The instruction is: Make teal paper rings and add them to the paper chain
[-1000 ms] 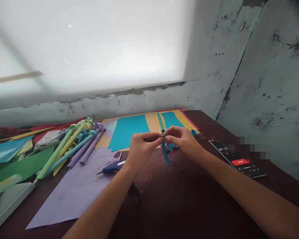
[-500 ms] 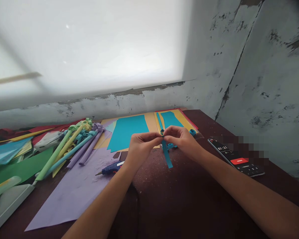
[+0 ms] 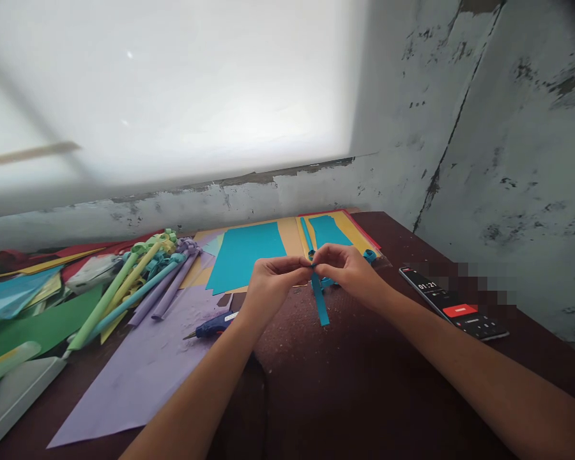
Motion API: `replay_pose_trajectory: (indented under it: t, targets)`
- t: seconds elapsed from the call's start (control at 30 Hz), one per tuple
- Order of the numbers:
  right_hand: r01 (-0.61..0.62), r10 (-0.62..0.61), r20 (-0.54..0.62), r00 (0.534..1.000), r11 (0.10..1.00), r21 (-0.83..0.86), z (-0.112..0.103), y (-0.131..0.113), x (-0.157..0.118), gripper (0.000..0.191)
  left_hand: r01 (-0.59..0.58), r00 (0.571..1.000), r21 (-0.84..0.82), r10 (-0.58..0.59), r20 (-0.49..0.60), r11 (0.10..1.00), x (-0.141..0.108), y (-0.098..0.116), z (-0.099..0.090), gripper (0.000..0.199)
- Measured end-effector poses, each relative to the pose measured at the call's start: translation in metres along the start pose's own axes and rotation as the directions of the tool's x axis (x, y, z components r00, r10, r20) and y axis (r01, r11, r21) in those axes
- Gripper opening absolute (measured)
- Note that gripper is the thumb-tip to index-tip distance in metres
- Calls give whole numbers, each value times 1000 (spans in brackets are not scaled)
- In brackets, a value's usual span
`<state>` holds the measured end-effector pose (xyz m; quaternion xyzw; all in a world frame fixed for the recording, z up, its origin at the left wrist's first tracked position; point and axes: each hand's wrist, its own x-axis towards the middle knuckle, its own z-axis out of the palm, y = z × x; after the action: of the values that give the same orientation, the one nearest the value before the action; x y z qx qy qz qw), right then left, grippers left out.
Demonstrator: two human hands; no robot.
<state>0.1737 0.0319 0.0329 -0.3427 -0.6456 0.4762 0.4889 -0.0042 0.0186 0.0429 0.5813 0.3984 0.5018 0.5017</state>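
A narrow blue paper strip hangs down from the fingertips of both hands over the dark table. My left hand pinches its upper end between thumb and forefinger. My right hand pinches the same end from the other side, and the fingertips of the two hands meet. The bit of strip between the fingers is mostly hidden. Blue paper curls lie just beyond my right hand. Behind the fingers, a thin blue paper tube rests on the yellow sheet.
A glue gun lies on a purple sheet left of my forearm. Rolled paper stems with curled tops are piled farther left. Blue sheets lie at the back. A phone lies to the right.
The lower end of the strip has swung slightly left. Both hands keep their pinch in almost the same place.
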Motion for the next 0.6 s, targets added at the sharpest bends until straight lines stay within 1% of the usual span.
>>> replay_pose_trajectory:
  t: [0.33,0.47,0.6]
  targets:
    - [1,-1,-19,1000,1000,-28,-1,0,1,7,-53,998,27,54,-17,998,0,1,2,16]
    - [32,-33,-26,999,998,-46,0,2,0,6,-89,996,90,91,-14,992,-2,2,3,10]
    - [48,-49,-23,999,997,-63,1,2,0,3,-72,997,84,73,-10,994,-3,1,3,8]
